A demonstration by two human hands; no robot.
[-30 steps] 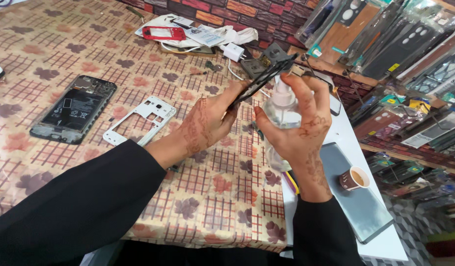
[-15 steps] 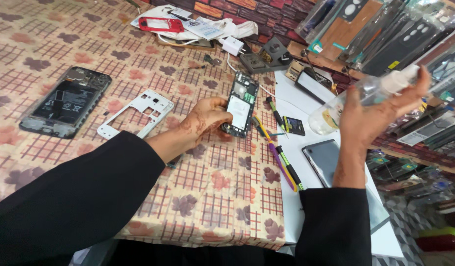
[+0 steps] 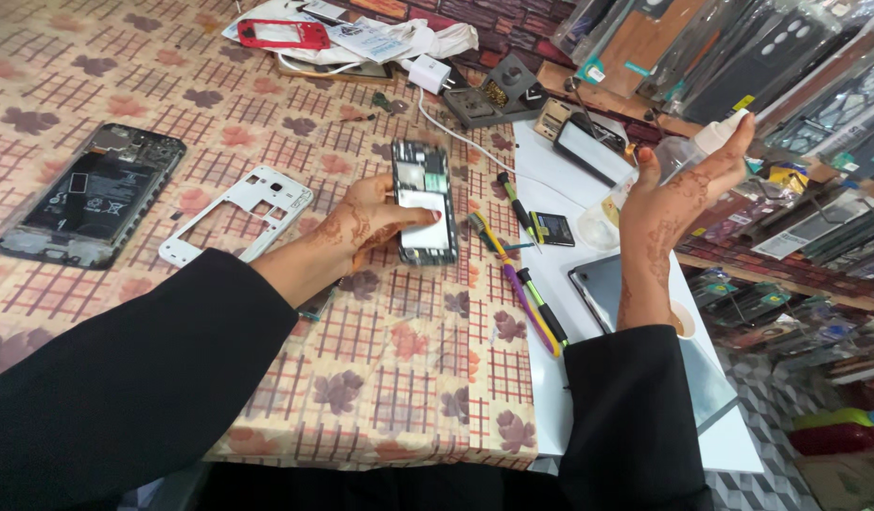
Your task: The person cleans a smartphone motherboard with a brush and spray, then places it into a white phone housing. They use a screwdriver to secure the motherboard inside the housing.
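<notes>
A: What has each hand got?

B: The left hand [image 3: 361, 222], just left of the frame's centre, grips an opened phone body [image 3: 425, 202] with its insides facing up; the thumb lies across the lower half and the fingers wrap behind. The right hand [image 3: 673, 203], raised at centre right, is curled around a clear squeeze bottle [image 3: 688, 156] with a white nozzle tilted toward the upper right.

A: So neither hand is spread?

B: No. Both are closed on something: the left clamps the phone at its edges, the right wraps the bottle loosely.

A: How would you handle this well?

B: I'd judge it wise to keep the phone level and still, with the thumb off the bare circuitry, and to bring the nozzle close before squeezing so only a drop lands (liquid running across a board is the likely mishap). Holding it above the white mat [image 3: 588, 378] at lower right rather than the patterned cloth [image 3: 409, 378] would catch spills.

A: What lies around?

B: A white phone frame [image 3: 236, 213] sits on the cloth left of the wrist, and a dark phone back [image 3: 92, 194] lies further left, well apart. Screwdrivers [image 3: 527, 298] with yellow and purple handles rest along the mat's edge, between the two arms. A small battery [image 3: 553, 229] sits on the mat near the bottle hand, and a red phone frame [image 3: 286, 34] lies at the top of the frame.
</notes>
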